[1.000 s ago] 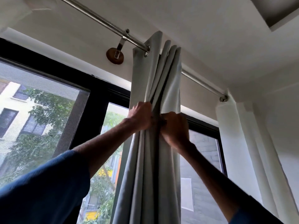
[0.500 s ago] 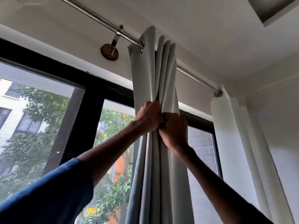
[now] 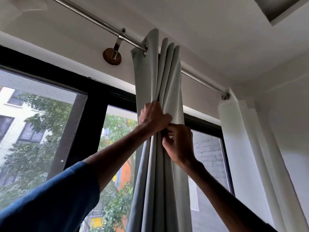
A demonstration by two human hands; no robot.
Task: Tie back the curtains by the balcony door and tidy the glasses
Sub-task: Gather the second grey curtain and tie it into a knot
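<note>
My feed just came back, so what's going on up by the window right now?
A person is reaching up with both hands to the grey curtain, which hangs bunched into folds on the metal rod in front of the window. The left hand grips the gathered folds, and the right hand, just below it, pinches the same folds. The curtain is gathered but not tied back yet.

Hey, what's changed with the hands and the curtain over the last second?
The right hand has slipped a little lower on the grey curtain and now pinches the folds just below the left hand, no longer level with it. The left hand still grips the bunch, which still hangs gathered on the rod.
</note>
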